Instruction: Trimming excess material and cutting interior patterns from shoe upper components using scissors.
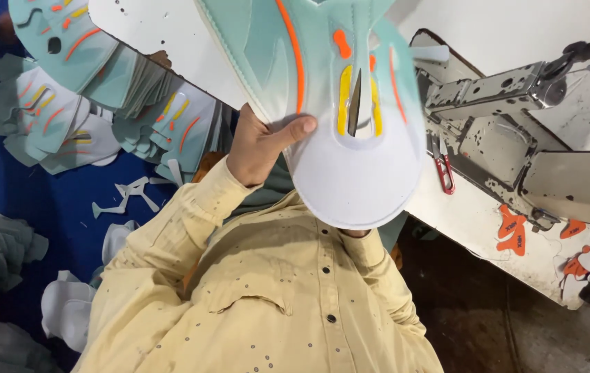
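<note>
My left hand (pixel 262 146) is shut on a flat mint-green shoe upper piece (pixel 350 173), thumb pressed on its left edge. The piece has orange stripes, yellow bars beside a central slot and a white rounded lower end. A grey pointed metal tip (pixel 355 103), like a scissor blade, shows through the slot. My right hand is hidden behind the piece; only its pale yellow sleeve cuff (pixel 366 250) shows below the white end.
A stack of matching mint uppers (pixel 88 103) lies on blue cloth at the left, with white offcuts (pixel 126 197). At the right a worn grey sewing machine (pixel 516 131) stands on a white table (pixel 474 214), with a red clip (pixel 444 173) and orange cut-outs (pixel 512 231).
</note>
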